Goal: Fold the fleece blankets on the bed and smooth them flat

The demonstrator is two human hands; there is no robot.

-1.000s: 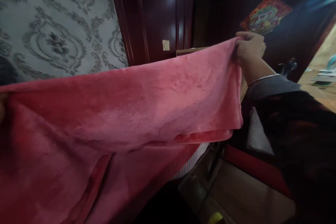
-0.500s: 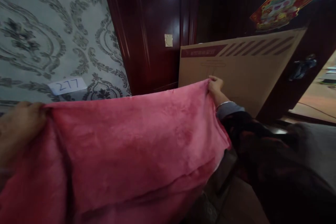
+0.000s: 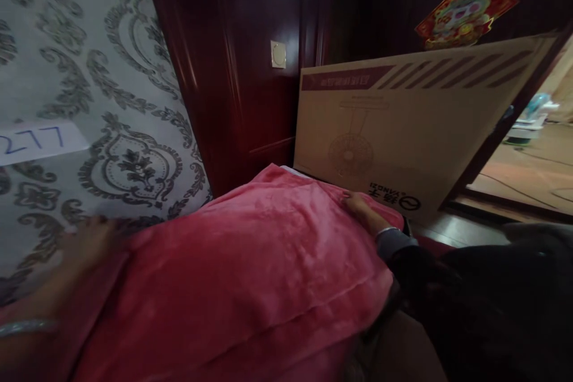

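A pink plush blanket (image 3: 233, 250) spreads across the lower middle of the view, lying over something whose edge peeks out at its far side. My right hand (image 3: 358, 206) rests at the blanket's far right part, its fingers bent into the fabric. On the other side, my left hand (image 3: 87, 245) is smeared by motion, beside the blanket's left edge and close to the wall. Its fingers look apart, with no cloth visible in them. The left forearm passes over the blanket's near left part.
A large cardboard box (image 3: 421, 125) leans against a dark red wooden door (image 3: 250, 89). Patterned wallpaper (image 3: 138, 161) with a paper label (image 3: 45, 142) numbered 277 covers the left. A red decoration (image 3: 465, 12) hangs above the box. Through the right doorway stands a fan (image 3: 535, 113).
The blanket, held up stretched between both hands before, now lies lower and flatter. My right hand has come down with it; the left has moved right and away from the cloth's corner.
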